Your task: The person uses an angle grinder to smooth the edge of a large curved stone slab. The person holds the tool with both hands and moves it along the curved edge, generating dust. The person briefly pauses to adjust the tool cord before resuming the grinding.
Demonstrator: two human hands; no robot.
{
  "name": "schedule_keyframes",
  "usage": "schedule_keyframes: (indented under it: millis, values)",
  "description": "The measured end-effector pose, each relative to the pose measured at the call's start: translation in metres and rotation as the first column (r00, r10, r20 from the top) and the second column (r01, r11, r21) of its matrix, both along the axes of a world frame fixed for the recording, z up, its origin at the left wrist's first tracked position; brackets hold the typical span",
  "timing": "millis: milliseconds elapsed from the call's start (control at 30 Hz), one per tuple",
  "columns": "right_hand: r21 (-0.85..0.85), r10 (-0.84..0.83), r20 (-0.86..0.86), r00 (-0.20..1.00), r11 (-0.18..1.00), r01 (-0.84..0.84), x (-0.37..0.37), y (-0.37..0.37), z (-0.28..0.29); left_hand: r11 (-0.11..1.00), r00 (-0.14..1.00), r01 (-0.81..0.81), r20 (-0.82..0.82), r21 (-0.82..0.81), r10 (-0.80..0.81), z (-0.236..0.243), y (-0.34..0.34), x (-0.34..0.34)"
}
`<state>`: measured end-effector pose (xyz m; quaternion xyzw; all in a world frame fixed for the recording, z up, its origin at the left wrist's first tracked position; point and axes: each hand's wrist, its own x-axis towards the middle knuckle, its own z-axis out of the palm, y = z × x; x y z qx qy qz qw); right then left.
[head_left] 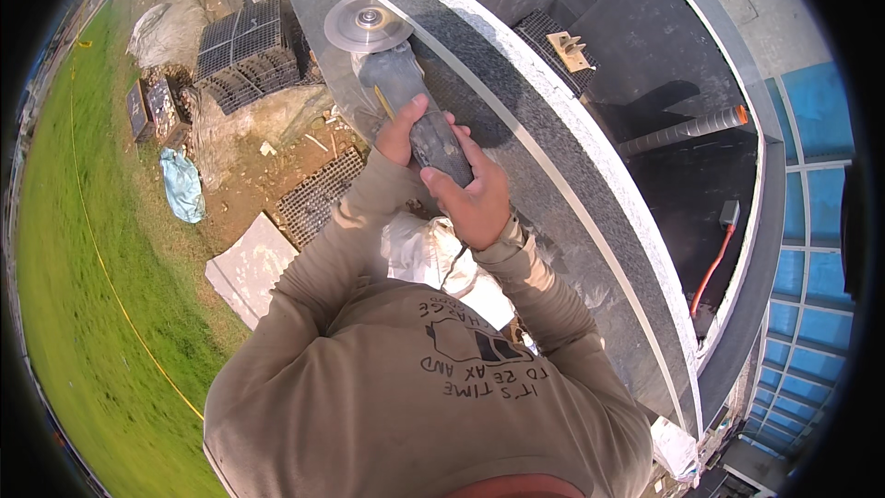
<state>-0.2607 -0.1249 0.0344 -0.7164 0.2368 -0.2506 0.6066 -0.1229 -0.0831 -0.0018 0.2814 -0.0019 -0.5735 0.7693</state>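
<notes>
Both my hands grip a dusty grey angle grinder over a long, curved stone slab with a pale strip along it. My left hand is wrapped round the grinder's body, and my right hand holds its rear part, closer to me. The grinder's round cutting disc is at the far end, over the slab's dusty surface; I cannot tell whether it touches it. A white sack lies below my wrists, beside the slab.
Left are stacked black grids, a flat grid, a blue bag, a pale board and grass with a yellow line. Right, a dark recess holds a pipe and orange conduit, beside blue tiles.
</notes>
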Motion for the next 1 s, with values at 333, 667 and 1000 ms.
schedule_keyframes:
  millis: [333,667,1000]
  values:
    - [0.031,0.023,-0.013,1.0,0.999,-0.022,-0.026,0.004,0.008,0.999,0.997,-0.05,0.051,-0.015,0.051,0.0,0.008,-0.031]
    - [0.044,0.024,-0.095,0.995,0.999,-0.02,-0.054,0.005,0.02,0.997,0.998,-0.061,0.021,-0.057,0.062,-0.008,0.007,-0.057]
    - [0.01,0.019,-0.08,0.997,1.0,-0.018,-0.069,0.008,0.013,0.995,0.997,-0.071,-0.023,-0.071,0.07,-0.003,0.013,-0.075]
